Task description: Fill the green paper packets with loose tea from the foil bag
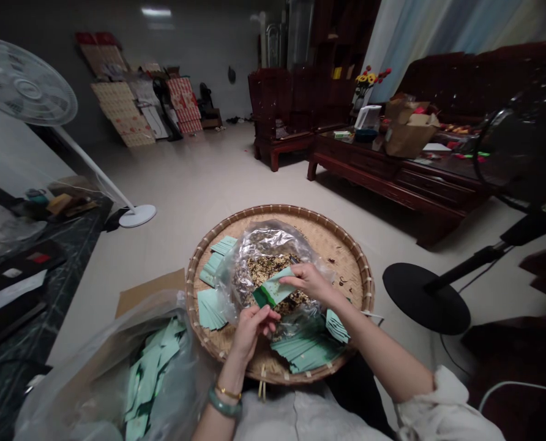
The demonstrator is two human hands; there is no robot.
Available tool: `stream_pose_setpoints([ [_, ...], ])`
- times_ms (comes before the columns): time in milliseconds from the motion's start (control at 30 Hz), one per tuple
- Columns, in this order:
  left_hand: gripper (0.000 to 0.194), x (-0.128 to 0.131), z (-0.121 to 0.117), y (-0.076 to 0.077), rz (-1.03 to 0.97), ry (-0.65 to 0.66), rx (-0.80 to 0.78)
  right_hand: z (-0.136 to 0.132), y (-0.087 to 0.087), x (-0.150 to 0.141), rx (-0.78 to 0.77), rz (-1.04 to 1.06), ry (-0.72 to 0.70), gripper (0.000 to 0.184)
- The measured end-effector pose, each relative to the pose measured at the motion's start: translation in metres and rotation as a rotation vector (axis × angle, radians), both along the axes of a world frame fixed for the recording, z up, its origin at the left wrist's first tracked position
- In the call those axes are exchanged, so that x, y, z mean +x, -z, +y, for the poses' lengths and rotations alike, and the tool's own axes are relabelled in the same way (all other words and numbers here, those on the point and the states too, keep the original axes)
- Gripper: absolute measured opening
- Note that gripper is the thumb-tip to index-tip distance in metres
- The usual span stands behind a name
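My left hand [252, 327] and my right hand [307, 282] both pinch a green paper packet [273, 289] above a transparent plastic bag [264, 257]. That bag lies open on a round woven bamboo tray [346, 257] and holds a dry mix of seeds or grains [273, 266], with crinkled foil lining its far side. Stacks of pale green packets [212, 309] lie on the tray on both sides of the bag, and another stack [306, 352] lies near my right forearm. A jade bangle and a thin gold bracelet circle my left wrist.
A plastic-lined carton [149, 373] full of green packets stands at lower left. A dark counter [38, 288] runs along the left. A white standing fan [27, 82] and a black fan base [426, 298] flank the tray. Dark wooden furniture stands beyond.
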State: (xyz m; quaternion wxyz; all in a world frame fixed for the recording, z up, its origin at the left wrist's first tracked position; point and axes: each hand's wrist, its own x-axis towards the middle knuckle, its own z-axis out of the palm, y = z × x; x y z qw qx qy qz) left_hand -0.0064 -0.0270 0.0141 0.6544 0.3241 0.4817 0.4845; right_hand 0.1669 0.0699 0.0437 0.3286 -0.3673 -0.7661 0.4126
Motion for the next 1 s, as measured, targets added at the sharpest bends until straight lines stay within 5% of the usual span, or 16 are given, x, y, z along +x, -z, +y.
stream_pose_setpoints([
  [200, 0.039, 0.002, 0.001, 0.011, 0.065, -0.035, 0.009, 0.003, -0.002, 0.005, 0.033, -0.016, 0.091, 0.044],
  [367, 0.057, -0.002, 0.009, 0.008, 0.046, -0.079, 0.048, -0.006, -0.016, 0.006, 0.044, -0.154, -0.125, 0.017],
  [500, 0.041, 0.002, 0.016, 0.001, 0.078, 0.003, 0.081, -0.014, -0.021, 0.001, -0.001, -0.063, -0.066, 0.019],
  [600, 0.032, 0.007, 0.016, 0.002, 0.077, -0.058, 0.094, -0.015, -0.016, -0.001, -0.074, 0.033, 0.071, 0.044],
  [767, 0.035, 0.009, 0.014, 0.003, 0.047, -0.073, 0.052, -0.015, 0.003, 0.0, -0.276, 0.078, 0.143, 0.022],
  [1000, 0.033, 0.012, 0.032, 0.002, 0.066, -0.289, 0.071, -0.017, 0.013, -0.01, -0.308, 0.262, 0.178, 0.033],
])
